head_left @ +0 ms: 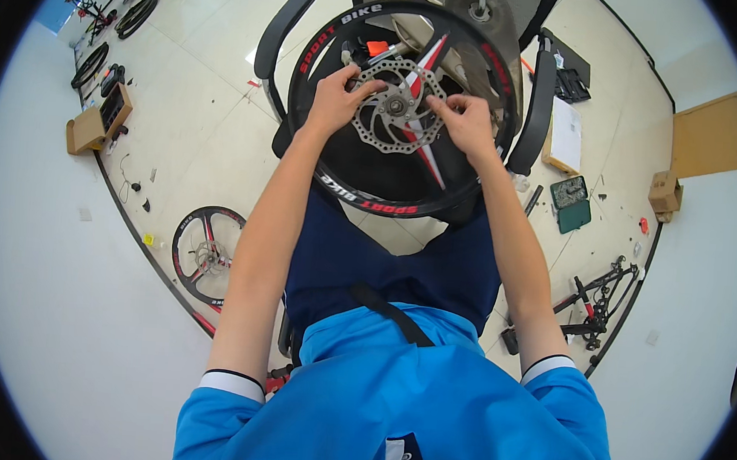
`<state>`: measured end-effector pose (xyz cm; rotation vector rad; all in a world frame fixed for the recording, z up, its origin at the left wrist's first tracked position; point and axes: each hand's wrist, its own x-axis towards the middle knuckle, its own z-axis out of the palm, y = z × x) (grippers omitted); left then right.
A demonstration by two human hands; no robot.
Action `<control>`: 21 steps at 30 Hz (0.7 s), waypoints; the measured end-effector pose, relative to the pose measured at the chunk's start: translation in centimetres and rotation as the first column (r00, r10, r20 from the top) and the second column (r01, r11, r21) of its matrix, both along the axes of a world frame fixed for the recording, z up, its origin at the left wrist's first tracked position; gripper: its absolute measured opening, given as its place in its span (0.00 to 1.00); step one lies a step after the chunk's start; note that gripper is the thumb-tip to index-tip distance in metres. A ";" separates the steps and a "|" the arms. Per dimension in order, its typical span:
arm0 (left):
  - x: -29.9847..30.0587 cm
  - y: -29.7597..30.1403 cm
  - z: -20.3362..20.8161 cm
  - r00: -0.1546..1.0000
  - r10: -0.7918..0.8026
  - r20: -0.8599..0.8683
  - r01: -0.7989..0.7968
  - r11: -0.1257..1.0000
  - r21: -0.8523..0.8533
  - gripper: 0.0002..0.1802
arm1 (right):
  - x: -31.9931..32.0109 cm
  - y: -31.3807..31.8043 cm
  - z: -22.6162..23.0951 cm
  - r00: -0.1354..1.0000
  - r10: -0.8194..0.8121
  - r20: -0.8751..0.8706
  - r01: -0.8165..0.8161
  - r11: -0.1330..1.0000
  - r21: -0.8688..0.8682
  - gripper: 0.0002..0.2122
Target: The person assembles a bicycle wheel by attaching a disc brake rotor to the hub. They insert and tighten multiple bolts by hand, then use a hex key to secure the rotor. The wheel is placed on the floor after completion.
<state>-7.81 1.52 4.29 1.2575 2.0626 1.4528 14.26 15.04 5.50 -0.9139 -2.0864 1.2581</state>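
Note:
A black bicycle wheel (350,184) with red-and-white accents on its spokes lies across my lap, hub side up. On its hub sits a silver disc brake rotor (389,138) with a perforated rim. My left hand (338,98) is at the rotor's left edge, its thumb over the metal and the other fingers bent by the rim. At the right edge my right hand (466,123) has its thumb and fingertips closed on the rotor. Whether a small part is between those fingertips is hidden.
Black chair armrests (533,126) flank the wheel. A second wheel (205,255) leans at the lower left. A black bike frame (592,305) lies at the right, a green case of small parts (572,213) above it. An open cardboard box (90,132) stands by the left wall.

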 end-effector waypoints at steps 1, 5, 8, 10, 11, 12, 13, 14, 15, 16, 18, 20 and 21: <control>-0.4 0.3 -0.4 0.998 -0.033 -0.049 0.033 0.999 -0.013 0.25 | 0.4 -0.1 -0.9 1.000 0.001 -0.008 -0.001 0.998 -0.056 0.19; 0.1 0.4 -1.6 0.990 -0.123 -0.064 0.114 0.984 -0.136 0.25 | 1.3 -1.8 -3.7 0.997 -0.068 0.036 0.073 0.989 -0.131 0.17; 0.8 0.0 -2.5 0.997 -0.078 0.005 0.078 0.996 -0.047 0.25 | 1.6 -2.1 -4.3 0.999 -0.051 0.001 0.051 0.988 -0.149 0.17; 1.0 -0.1 -3.0 0.999 -0.025 -0.043 0.022 0.997 -0.078 0.25 | 1.9 -1.8 -4.6 0.998 -0.054 0.013 0.055 0.984 -0.169 0.17; 1.3 -0.3 -2.8 0.999 0.017 -0.040 -0.021 0.995 -0.100 0.25 | 1.9 -1.7 -4.8 0.997 -0.078 0.008 0.078 0.987 -0.141 0.17; 1.7 -0.4 -2.6 0.998 0.060 -0.037 -0.064 0.990 -0.123 0.25 | 2.1 -1.5 -4.9 0.995 -0.101 0.002 0.101 0.989 -0.112 0.17; 2.1 -0.8 -2.3 0.991 0.119 -0.064 -0.126 0.986 -0.106 0.22 | 2.6 -1.2 -4.8 0.990 -0.138 0.024 0.138 0.990 -0.039 0.14; 2.4 -1.3 -2.6 0.973 0.231 -0.020 -0.231 0.973 -0.009 0.21 | 3.3 -1.2 -4.3 0.993 -0.114 -0.023 0.108 0.979 -0.171 0.14; 2.8 -1.9 -3.3 0.942 0.334 0.033 -0.335 0.939 0.081 0.21 | 4.3 -1.8 -3.6 0.993 -0.098 -0.072 0.072 0.951 -0.300 0.14; 3.3 -2.6 -4.0 0.899 0.427 0.094 -0.437 0.884 0.164 0.20 | 5.2 -2.3 -2.9 0.989 -0.088 -0.121 0.028 0.906 -0.423 0.14; 5.4 -4.6 -3.9 0.898 0.410 0.160 -0.437 0.871 0.223 0.15 | 6.7 -4.3 -2.6 0.995 0.000 -0.104 -0.043 0.910 -0.412 0.17; 7.8 -6.6 -3.3 0.730 0.207 0.652 -0.458 0.855 0.242 0.18 | 7.2 -7.1 -2.7 0.995 0.038 -0.095 -0.075 0.905 -0.420 0.17; 9.0 -7.2 -2.7 0.629 0.121 0.768 -0.502 0.817 0.283 0.19 | 7.4 -8.5 -2.8 0.993 0.073 -0.097 -0.110 0.877 -0.468 0.17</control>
